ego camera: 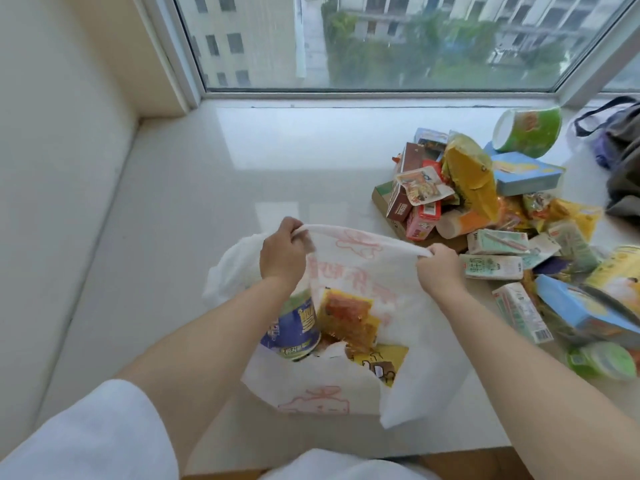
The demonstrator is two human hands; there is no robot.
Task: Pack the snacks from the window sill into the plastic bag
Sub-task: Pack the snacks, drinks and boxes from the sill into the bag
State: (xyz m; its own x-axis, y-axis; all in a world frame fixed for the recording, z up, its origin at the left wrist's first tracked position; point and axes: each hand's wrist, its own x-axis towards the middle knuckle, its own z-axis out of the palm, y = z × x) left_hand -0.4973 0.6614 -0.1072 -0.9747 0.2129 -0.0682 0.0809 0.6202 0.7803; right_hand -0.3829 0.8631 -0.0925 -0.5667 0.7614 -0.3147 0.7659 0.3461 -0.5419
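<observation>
A white plastic bag (367, 271) with pink print stands on the pale window sill (194, 188), its mouth held wide. My left hand (282, 252) pinches the far rim on the left and my right hand (440, 268) pinches it on the right. Inside the bag lie a blue cup of noodles (294, 327), an orange-red snack packet (349, 317) and a yellow packet (384, 367). To the right on the sill is a heap of snacks (485, 202): boxes, yellow packets, small drink cartons (491, 266), a green tub (528, 131).
A big window (381, 43) runs along the back of the sill, with a wall on the left. A dark grey bag (623, 150) lies at the far right. A green lidded cup (602, 362) sits near the sill's front edge.
</observation>
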